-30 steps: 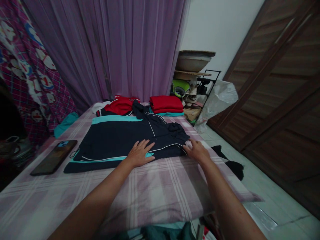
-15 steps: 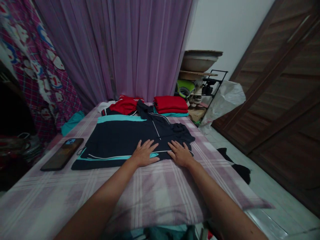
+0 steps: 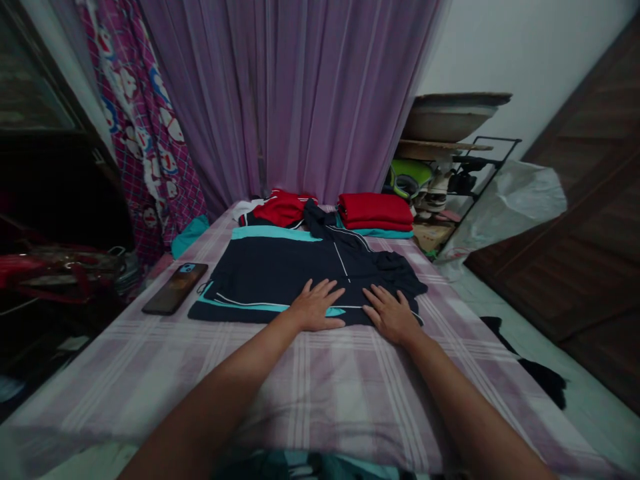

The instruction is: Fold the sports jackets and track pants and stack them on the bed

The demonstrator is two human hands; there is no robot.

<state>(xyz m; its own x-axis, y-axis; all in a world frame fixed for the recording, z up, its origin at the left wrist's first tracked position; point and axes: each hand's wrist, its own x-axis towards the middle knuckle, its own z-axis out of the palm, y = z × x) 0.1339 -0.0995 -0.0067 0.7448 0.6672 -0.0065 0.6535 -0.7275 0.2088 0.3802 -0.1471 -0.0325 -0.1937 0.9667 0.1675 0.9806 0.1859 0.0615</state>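
Observation:
A dark navy jacket (image 3: pixel 280 263) with turquoise panels and thin white piping lies flat and partly folded in front of me. My left hand (image 3: pixel 317 308) rests on its near edge, fingers spread, beside a turquoise strip. To the right, my right hand (image 3: pixel 393 313) lies on the same garment near its right end, fingers also spread. Both palms face down, and neither hand grips the cloth. The bunched collar or sleeve part lies at the far right of the garment.
A plaid cloth (image 3: pixel 340 380) covers the surface. A phone (image 3: pixel 176 289) lies at left. Behind the jacket are a folded red stack (image 3: pixel 376 211) and a crumpled red garment (image 3: pixel 283 208). A rack with shoes (image 3: pixel 434 190) and a white plastic bag (image 3: pixel 520 200) stand at right.
The view has turned slightly left, so everything appears shifted to the right. Both hands stay spread on the jacket, with no clear movement over it.

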